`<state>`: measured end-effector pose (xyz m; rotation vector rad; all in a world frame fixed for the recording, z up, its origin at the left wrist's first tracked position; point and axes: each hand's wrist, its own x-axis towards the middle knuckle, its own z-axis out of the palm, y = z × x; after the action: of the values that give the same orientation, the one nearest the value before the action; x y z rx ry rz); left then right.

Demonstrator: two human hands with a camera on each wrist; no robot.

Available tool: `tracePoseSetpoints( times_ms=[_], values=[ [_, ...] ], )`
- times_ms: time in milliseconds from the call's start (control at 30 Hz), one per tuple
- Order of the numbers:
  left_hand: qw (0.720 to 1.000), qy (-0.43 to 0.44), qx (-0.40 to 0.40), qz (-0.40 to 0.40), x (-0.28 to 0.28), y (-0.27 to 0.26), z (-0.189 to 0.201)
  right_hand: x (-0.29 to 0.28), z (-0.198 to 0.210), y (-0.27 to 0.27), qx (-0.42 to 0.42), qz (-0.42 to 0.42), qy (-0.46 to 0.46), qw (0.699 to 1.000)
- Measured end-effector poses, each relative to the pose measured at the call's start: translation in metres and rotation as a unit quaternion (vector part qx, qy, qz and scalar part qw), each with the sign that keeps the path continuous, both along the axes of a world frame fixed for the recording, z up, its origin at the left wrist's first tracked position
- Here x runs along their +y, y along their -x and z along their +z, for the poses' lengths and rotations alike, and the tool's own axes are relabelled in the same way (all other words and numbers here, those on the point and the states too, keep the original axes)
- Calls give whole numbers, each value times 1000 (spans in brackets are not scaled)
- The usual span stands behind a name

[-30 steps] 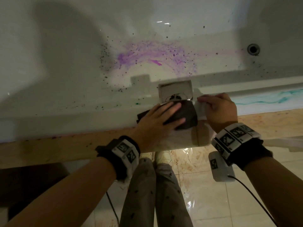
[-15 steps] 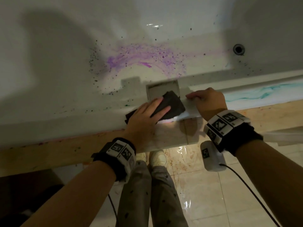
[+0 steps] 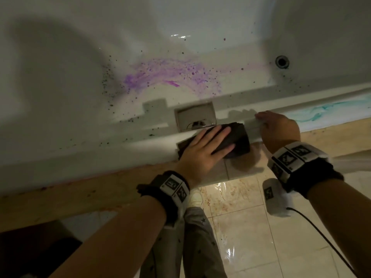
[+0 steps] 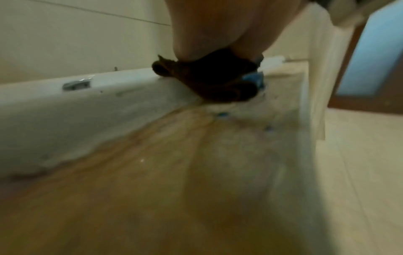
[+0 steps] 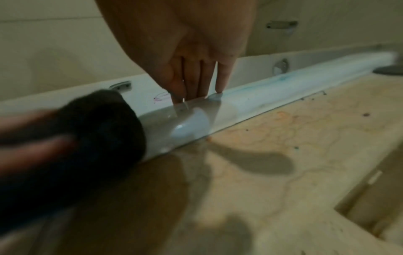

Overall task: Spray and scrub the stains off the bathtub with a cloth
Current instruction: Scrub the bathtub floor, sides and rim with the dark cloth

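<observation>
I keep my left hand (image 3: 202,153) flat, fingers straight, pressing the dark cloth (image 3: 236,141) on the bathtub rim (image 3: 100,151); my right hand (image 3: 278,128), fingers straight, braces just beside it.

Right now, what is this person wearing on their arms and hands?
Both hands, the left hand and the right hand, are bare, and the forearms have no sleeves. Each wrist carries a black band with white blocks printed with square black markers. A white unit with a black cable hangs under the right wrist.
</observation>
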<state>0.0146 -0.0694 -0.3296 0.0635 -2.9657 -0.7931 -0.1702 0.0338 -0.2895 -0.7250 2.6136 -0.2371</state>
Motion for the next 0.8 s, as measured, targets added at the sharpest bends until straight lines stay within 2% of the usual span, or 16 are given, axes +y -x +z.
tracePoseSetpoints(
  times_ms=[67,233,367,433,500,567,633,667,700,767,800],
  values=[
    [998,46,4,-33,-6,0,-10,-6,3,5,-5,-39,-9,999],
    [999,49,9,-21,-7,2,-8,-11,13,8,-31,-37,-45,998],
    [999,35,-1,13,-2,5,-9,-3,21,-4,-45,-85,13,995],
    [995,-25,-32,89,0,18,1,4,26,-15,-22,-113,46,992],
    [968,-112,-74,213,-3,37,17,9,28,-28,-3,-128,80,989],
    [942,-153,-117,274,-3,51,23,11,27,-43,14,-131,135,982],
    [944,-149,-140,257,7,50,26,9,20,-57,26,-112,197,974],
    [947,-175,-142,230,12,43,30,6,14,-64,20,-101,217,971],
    [935,-246,-135,216,15,35,35,1,9,-70,1,-93,221,971],
    [880,-412,-104,209,10,15,44,-10,-1,-80,-43,-69,188,979],
    [871,-433,-99,210,5,6,43,-16,-7,-83,-48,-44,150,987]
  ],
)
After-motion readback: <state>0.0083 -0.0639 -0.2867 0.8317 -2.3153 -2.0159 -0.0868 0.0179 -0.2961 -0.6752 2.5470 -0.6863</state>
